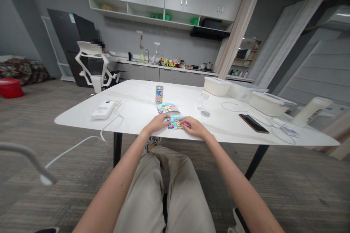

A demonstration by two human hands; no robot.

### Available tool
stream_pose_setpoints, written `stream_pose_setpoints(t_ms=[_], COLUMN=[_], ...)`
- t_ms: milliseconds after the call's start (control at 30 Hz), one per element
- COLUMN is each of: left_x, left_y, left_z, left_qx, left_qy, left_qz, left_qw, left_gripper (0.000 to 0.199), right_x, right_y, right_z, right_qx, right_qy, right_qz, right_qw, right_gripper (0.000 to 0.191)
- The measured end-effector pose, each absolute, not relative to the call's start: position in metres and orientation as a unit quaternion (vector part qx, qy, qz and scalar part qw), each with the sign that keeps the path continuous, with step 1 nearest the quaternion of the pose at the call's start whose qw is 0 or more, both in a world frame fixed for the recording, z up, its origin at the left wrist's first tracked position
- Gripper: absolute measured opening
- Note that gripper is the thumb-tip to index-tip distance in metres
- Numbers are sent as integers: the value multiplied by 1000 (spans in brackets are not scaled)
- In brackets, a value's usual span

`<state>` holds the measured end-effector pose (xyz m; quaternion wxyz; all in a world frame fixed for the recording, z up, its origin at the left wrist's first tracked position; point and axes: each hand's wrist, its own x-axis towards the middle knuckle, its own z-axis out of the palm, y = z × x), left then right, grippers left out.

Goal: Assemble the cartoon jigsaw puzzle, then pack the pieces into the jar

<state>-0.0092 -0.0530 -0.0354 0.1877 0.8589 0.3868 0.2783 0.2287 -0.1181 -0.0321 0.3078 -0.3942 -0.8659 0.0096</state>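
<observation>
A small, brightly coloured picture sheet (175, 123) lies flat near the table's front edge, between my two hands. My left hand (159, 123) rests at its left side, fingers stretched out and touching the edge. From the right, my right hand (194, 126) reaches over the sheet with its fingers bent together; what they hold, if anything, is too small to make out. Just behind, a curved colourful printed leaflet (167, 108) lies on the table. Farther back stands an upright can (159, 94) with a cartoon print and a silvery lid.
On the white table (136, 98) are a white power strip (103, 110) with a cable, a clear container (202, 102), a round lid (205, 114), a phone (253, 123), storage boxes (217, 86) and a white bottle (313, 111). A person sits in a chair (94, 65) behind.
</observation>
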Motion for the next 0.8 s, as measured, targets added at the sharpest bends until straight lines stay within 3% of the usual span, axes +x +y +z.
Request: stream_pose_setpoints(t_ms=[800], left_x=[-12], left_y=[-52], left_z=[-38], left_qx=[833], left_qy=[356], left_qz=[330], left_qw=[265], left_gripper=[33], right_x=[228], right_y=[-113], right_z=[-38], right_qx=[-397], right_qy=[-876], right_qz=[-12], right_qw=[275], right_gripper=[32])
